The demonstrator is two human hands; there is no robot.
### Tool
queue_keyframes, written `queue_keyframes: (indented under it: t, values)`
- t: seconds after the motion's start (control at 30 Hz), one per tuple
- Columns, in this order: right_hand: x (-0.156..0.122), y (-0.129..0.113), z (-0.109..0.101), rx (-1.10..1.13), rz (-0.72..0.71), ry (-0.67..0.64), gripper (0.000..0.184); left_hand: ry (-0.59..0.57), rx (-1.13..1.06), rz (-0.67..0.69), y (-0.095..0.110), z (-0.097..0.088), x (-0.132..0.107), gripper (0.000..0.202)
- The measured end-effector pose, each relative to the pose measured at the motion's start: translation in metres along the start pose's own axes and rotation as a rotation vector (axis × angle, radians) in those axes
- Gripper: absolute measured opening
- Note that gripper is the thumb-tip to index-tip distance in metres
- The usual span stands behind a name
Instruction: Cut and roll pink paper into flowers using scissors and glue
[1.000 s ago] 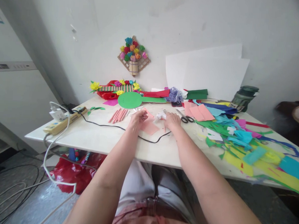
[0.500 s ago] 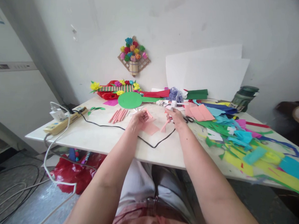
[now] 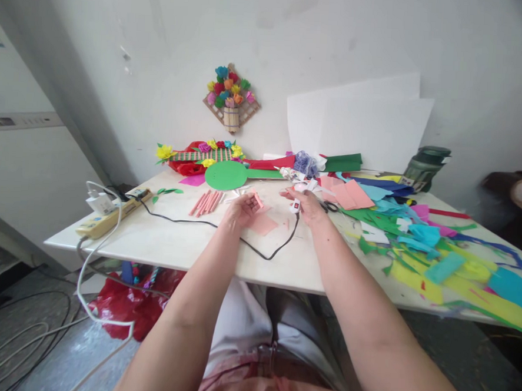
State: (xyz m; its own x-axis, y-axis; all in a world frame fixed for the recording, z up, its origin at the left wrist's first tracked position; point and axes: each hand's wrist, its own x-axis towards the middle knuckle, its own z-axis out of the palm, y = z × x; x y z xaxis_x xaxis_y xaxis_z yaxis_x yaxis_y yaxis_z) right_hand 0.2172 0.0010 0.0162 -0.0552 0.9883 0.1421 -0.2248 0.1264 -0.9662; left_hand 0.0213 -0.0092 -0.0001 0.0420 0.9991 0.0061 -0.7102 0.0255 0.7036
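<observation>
My left hand (image 3: 241, 210) is curled around a small folded pink paper piece (image 3: 258, 200) just above the white table (image 3: 182, 244). A flat pink paper sheet (image 3: 263, 223) lies under it. My right hand (image 3: 307, 203) grips a white glue gun (image 3: 297, 186), lifted off the table with its nozzle pointing left and away. The gun's black cord (image 3: 257, 251) loops across the table toward a power strip (image 3: 109, 213) at the left edge.
Rolled pink paper sticks (image 3: 206, 202) and a green paper disc (image 3: 226, 174) lie left of centre. Black scissors (image 3: 330, 207) rest beside my right hand. Coloured paper scraps (image 3: 434, 253) cover the right side. A dark bottle (image 3: 425, 166) and white sheets (image 3: 362, 125) stand at the back.
My right hand closed on the glue gun and raised it off the table, swinging the cord. My left hand lifted the pink piece slightly.
</observation>
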Motion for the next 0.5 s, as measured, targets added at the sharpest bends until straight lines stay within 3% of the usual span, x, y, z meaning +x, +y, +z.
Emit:
queue_keyframes:
  t: [0.13,0.5]
  values:
    - [0.001,0.001,-0.002,0.04,0.007,0.011,0.033,0.002,0.004,-0.012,0.0,-0.001,0.001,0.008]
    - [-0.01,-0.005,-0.007,0.067,0.092,-0.296,0.031,-0.014,0.008,-0.027,0.001,-0.002,0.001,0.009]
